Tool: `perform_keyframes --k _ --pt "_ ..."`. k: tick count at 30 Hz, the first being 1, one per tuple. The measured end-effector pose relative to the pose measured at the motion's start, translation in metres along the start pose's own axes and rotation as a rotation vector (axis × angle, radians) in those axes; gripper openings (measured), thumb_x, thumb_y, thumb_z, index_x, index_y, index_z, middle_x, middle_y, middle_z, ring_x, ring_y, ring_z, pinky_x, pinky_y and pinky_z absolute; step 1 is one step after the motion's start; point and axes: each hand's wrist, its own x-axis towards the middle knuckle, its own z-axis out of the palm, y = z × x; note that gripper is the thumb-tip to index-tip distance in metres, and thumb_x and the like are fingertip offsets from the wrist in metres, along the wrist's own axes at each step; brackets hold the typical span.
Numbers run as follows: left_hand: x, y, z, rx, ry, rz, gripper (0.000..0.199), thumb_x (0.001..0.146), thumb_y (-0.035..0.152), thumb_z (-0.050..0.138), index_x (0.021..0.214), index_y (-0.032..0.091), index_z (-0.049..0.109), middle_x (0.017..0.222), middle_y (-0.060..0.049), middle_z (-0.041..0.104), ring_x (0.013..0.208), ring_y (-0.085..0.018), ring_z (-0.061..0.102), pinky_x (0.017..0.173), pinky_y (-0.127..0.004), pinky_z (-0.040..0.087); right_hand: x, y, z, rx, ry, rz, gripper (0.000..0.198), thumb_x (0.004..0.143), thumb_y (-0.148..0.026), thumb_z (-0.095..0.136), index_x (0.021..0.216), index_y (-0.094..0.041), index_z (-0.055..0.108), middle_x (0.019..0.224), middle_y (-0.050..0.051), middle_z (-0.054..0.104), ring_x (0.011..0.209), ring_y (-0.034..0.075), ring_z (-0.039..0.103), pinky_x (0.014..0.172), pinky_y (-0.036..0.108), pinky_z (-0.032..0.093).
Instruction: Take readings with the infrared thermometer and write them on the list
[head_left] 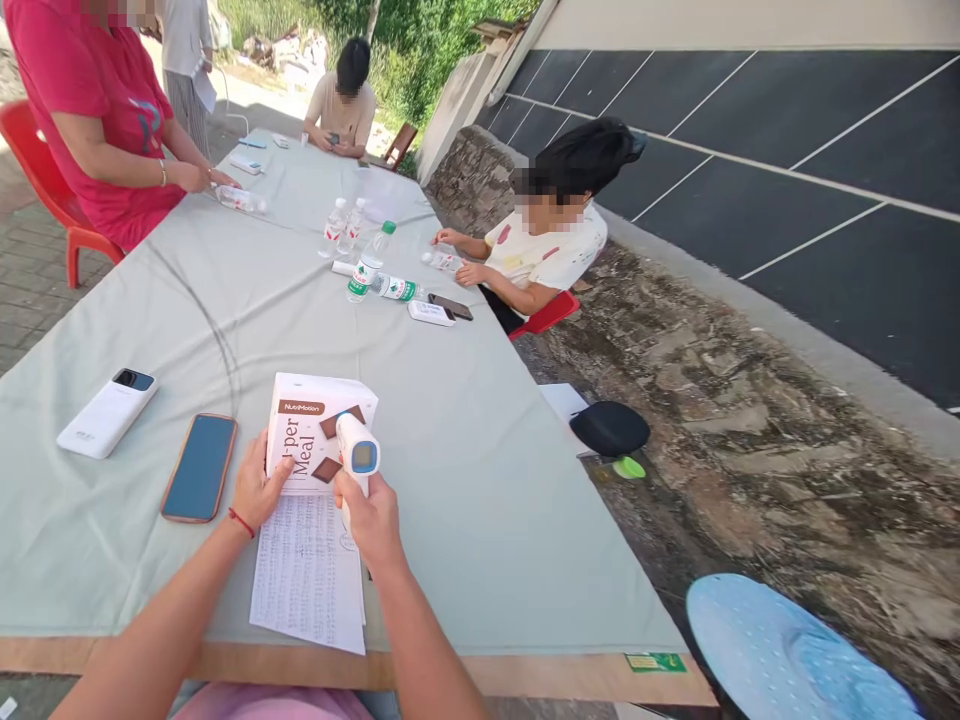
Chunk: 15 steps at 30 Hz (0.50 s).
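My left hand [259, 482] grips the left side of a white NutriMotion meal box [285, 450], thumb on its front. The box has brown squares printed on it. In my right hand [375, 515] is a white infrared thermometer [361, 450], its small blue-rimmed screen turned toward me. The thermometer overlaps the right part of the box from this view, and I cannot tell if they touch. Under the box and my wrists lie sheets of paper [300, 575] covered in rows of small writing. A phone with an orange rim [199, 468] lies left of my left hand.
A white power bank [109, 412] lies at the left of the table [480, 560]. Farther off are a green-capped bottle [367, 265], several other bottles, a white device [431, 313] and a dark phone [451, 306]. Other people are around the table. A blue hat [780, 640] is at lower right.
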Motion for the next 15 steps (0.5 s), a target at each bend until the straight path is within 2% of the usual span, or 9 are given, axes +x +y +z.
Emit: perform_keyframes --k 3,7,12,15 --pt "0.001 0.000 0.000 0.003 0.003 -0.037 0.048 0.090 0.052 0.045 0.125 0.020 0.050 0.113 -0.011 0.060 0.105 -0.027 0.056 0.091 -0.042 0.043 0.003 0.004 0.002 -0.013 -0.004 -0.016 0.025 0.078 -0.044 0.056 0.082 -0.019 0.060 0.056 -0.004 0.050 0.056 0.015 0.047 0.057 0.027 0.041" --pt "0.004 -0.002 -0.002 0.008 0.017 -0.026 0.050 0.091 0.055 0.043 0.125 0.019 0.051 0.116 -0.012 0.059 0.109 -0.028 0.055 0.095 -0.044 0.042 0.005 0.003 0.005 0.007 -0.008 -0.037 0.027 0.079 -0.045 0.055 0.084 -0.019 0.061 0.056 -0.005 0.051 0.056 0.015 0.048 0.058 0.027 0.042" --pt "0.012 -0.003 -0.005 -0.013 0.038 -0.034 0.051 0.088 0.059 0.046 0.119 0.020 0.055 0.115 -0.011 0.060 0.112 -0.028 0.054 0.098 -0.045 0.041 0.007 -0.010 0.006 0.073 -0.018 -0.060 0.022 0.076 -0.041 0.057 0.069 -0.020 0.054 0.053 -0.006 0.049 0.053 0.013 0.046 0.055 0.025 0.039" --pt "0.020 -0.002 -0.009 0.018 -0.026 -0.030 0.052 0.089 0.061 0.042 0.118 0.019 0.053 0.115 -0.013 0.058 0.115 -0.030 0.053 0.097 -0.046 0.042 0.008 -0.019 0.001 0.142 -0.058 -0.063 0.015 0.073 -0.034 0.057 0.066 -0.021 0.053 0.054 -0.006 0.050 0.053 0.012 0.046 0.053 0.023 0.037"
